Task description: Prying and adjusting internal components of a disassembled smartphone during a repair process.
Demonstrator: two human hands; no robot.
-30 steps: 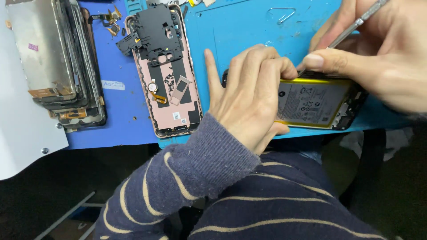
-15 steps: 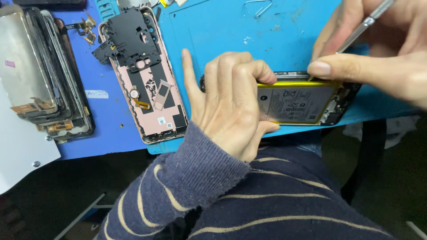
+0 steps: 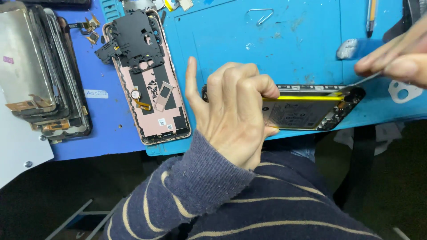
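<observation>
1. Since the earlier frames, right hand (image 3: 398,55) has drawn back toward the upper right of the opened phone (image 3: 307,109), so only its fingers show at the frame edge; left hand (image 3: 231,113) has stayed on the phone's left end.
2. Nearest the camera: dark blue sleeve with thin tan stripes (image 3: 213,195), running up to the left hand.
3. Left hand: fingers curled over the left end of the opened phone, thumb sticking up and free. Grip pressed down on the phone, holding it at the near edge of the blue mat (image 3: 289,40).
4. Opened phone lies lengthwise along the mat's near edge, on the desk. Battery (image 3: 302,113) exposed, with a yellow strip along its far side.
5. Right hand: fingers pinched together on a thin metal tool (image 3: 362,81). Tool tip touches the far right corner of the phone.
6. Left of the phone: pink back cover (image 3: 151,89) lying inside-up, with a black frame piece (image 3: 133,40) on its far end.
7. Further left of the phone: stack of screen panels (image 3: 42,73) on a darker blue sheet.
8. Beyond the phone, on the mat: bent paper clip (image 3: 262,15); a pen (image 3: 370,15) at far right; a grey lump (image 3: 348,48) just beside the right hand.
</observation>
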